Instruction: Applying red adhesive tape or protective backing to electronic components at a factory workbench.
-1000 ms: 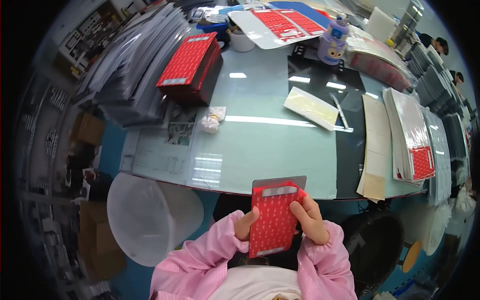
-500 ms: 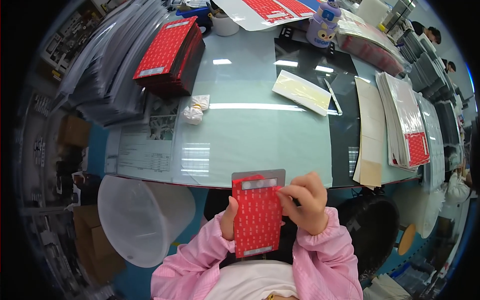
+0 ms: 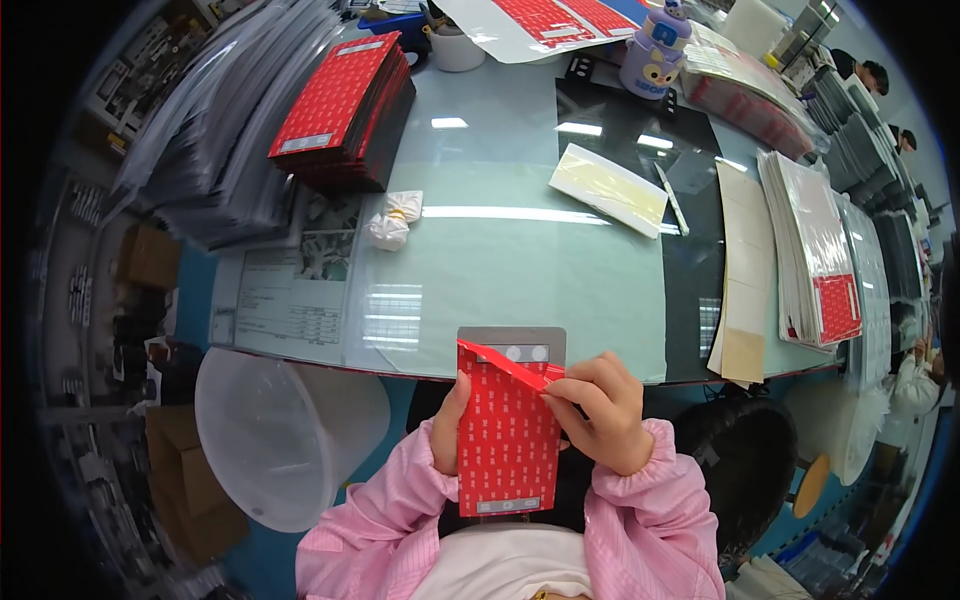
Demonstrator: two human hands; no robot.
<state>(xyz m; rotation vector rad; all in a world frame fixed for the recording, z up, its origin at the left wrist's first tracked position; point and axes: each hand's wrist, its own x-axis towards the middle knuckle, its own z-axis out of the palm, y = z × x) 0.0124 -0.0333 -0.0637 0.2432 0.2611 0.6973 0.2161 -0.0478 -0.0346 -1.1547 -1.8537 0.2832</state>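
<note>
Gripping the red-faced panel (image 3: pixel 508 440) along its left side, your left hand (image 3: pixel 449 430) is holding it at the lower centre of the frame. Your right hand (image 3: pixel 603 413) is pinching the red film (image 3: pixel 512 366) between thumb and fingers near the panel's upper right corner, where a loose flap is slanting across the top. A stack of similar panels (image 3: pixel 338 98) is standing at the upper left, while a purple bottle (image 3: pixel 655 55) is standing at the upper right.
</note>
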